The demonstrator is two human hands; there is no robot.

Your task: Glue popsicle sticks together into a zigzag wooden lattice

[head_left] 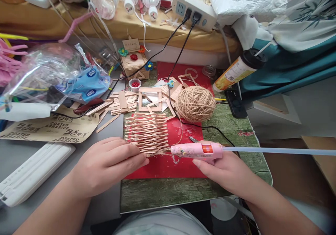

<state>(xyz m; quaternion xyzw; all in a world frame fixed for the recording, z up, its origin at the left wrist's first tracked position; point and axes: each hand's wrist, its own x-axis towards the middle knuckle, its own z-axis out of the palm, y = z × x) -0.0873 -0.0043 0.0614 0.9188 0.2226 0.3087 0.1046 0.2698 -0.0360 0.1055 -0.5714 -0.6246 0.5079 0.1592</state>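
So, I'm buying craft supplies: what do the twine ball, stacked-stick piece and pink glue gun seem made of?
Twine ball: probably jute, matte, judging by its coarse, fuzzy tan strands.
Stacked-stick piece: likely bare wood, its pale, unglossy sticks showing no paint.
Pink glue gun: apparently plastic, slightly glossy, from its smooth shell.

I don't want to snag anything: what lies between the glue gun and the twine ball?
Between the glue gun and twine ball, the head view shows a black cable, a twine strand, clear scraps and a pointed metal tool.
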